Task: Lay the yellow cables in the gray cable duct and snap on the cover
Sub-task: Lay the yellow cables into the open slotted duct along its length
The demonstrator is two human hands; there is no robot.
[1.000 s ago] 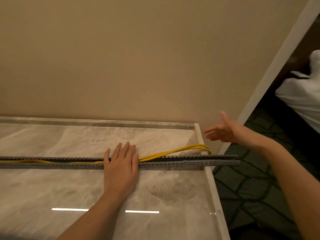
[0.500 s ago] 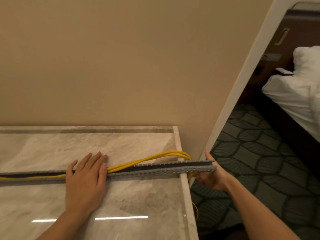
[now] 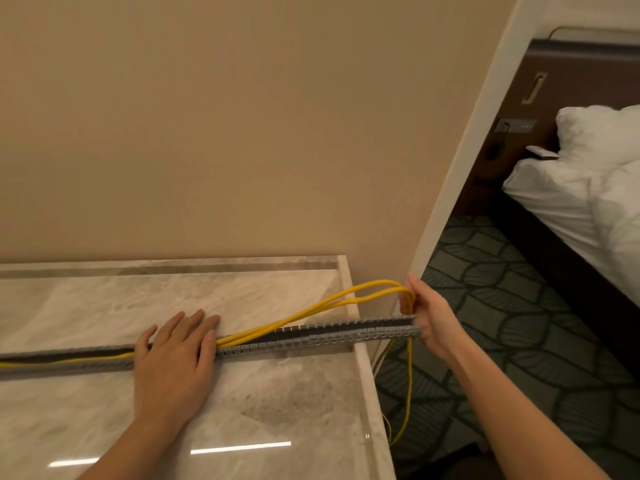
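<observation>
Right hand (image 3: pixel 429 317) now grips cables (image 3: pixel 311 308) above duct (image 3: pixel 329 336) end, up from beneath; left hand (image 3: pixel 176 348) flat, pinning duct. Tucking likely next.

The cables (image 3: pixel 311 311) are bright yellow; the duct (image 3: pixel 329 336) is gray. The countertop (image 3: pixel 277 393) is cream marble with gray-brown veining. The far wall (image 3: pixel 242 133) is plain tan. At right, the carpet (image 3: pixel 519 323) is dark green with a pale leaf pattern, the bedding (image 3: pixel 571 188) white.

I see a glossy, polished marble-look tabletop (image 3: pixel 277 393), a matt gray plastic duct (image 3: pixel 311 336), smooth yellow plastic-sheathed cables (image 3: pixel 249 333), and white cloth bedding (image 3: pixel 588 188).
</observation>
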